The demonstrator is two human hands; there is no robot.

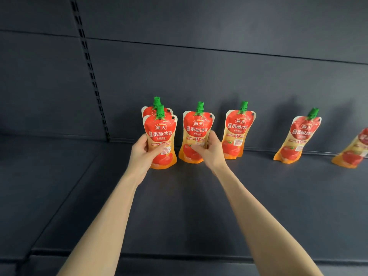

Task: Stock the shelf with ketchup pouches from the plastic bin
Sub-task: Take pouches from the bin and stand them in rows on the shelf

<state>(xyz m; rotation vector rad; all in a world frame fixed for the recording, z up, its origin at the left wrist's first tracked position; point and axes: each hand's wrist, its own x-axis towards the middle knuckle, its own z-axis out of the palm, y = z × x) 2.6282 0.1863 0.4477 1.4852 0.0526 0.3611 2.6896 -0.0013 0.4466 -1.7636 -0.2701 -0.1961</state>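
1. Two bare forearms reach forward and upward from the lower edge of the view, converging slightly toward each other.
2. The left hand [142, 151] is turned with its palm facing inward to the right, thumb across the front and fingers curled round the far side of a red-and-orange soft plastic ketchup pouch with a green screw cap [161, 136], gripping it at mid-height.
3. The right hand [211, 149] mirrors it, palm facing left, thumb and fingers closed round the right edge of a second, matching ketchup pouch [196, 132].
4. Both wrists are straight, the hands level and near each other.
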